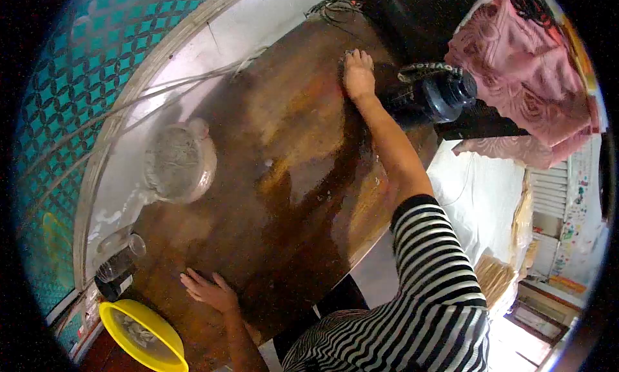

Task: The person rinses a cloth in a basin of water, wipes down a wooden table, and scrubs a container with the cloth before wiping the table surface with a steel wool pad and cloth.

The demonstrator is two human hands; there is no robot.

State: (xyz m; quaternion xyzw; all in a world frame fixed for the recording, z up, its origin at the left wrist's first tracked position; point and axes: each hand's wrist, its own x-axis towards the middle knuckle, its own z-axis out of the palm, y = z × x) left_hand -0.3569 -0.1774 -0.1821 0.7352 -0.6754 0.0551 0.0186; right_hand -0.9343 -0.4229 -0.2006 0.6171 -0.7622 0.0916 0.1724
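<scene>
My right hand [358,74] is at the far end of the wet brown table [225,230], its fingers curled round something small and dark that I cannot make out. Close beside it, to the right, a dark bottle [445,95] lies near the table's far right edge. My left hand [210,291] rests on the near left part of the tabletop, fingers spread, holding nothing. Shiny wet patches show on the wood between the two hands.
A round clear lidded container [180,162] stands at the left edge, with a clear jar [122,259] nearer. A yellow basin [145,336] holds pale pieces at the lower left. Pink cloth [525,75] hangs at the right; cables cross the upper left.
</scene>
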